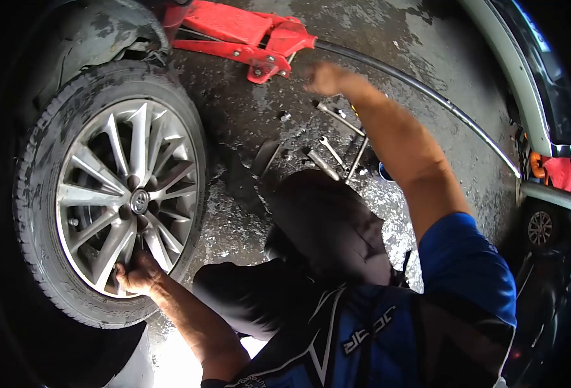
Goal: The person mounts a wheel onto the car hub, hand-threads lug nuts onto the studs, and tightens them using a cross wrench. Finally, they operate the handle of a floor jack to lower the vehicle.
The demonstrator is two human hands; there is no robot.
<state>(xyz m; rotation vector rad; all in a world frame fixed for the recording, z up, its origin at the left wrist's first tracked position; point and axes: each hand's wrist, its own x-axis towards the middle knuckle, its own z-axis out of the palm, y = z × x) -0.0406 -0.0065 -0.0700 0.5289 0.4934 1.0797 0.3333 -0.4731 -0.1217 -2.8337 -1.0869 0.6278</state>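
Head view: left arm bent at the elbow and run down and out to the side, forearm bare. The left hand sits at the bottom of the alloy wheel, knuckles up, fingers curled between the lower spokes and closed on them. The wheel stands upright with its tyre on, directly above this hand. The hub emblem is an oval badge, too small to make out. The right arm is stretched almost straight, forward and away from the body, in a blue short sleeve. The right hand is motion-blurred, so I cannot tell whether it is open or closed. It is off the floor, which is wet, stained concrete. Just beyond this hand and toward the wheel side lies the red floor jack. Its long dark jack handle passes close behind the hand and runs off to the far side. Below the right hand and forearm, several wrenches lie loose on the floor, apart from the hand. Shirt: blue and black with white lettering seen upside down, possibly "JOC", not fully legible. A parked car stands well out past the right elbow.
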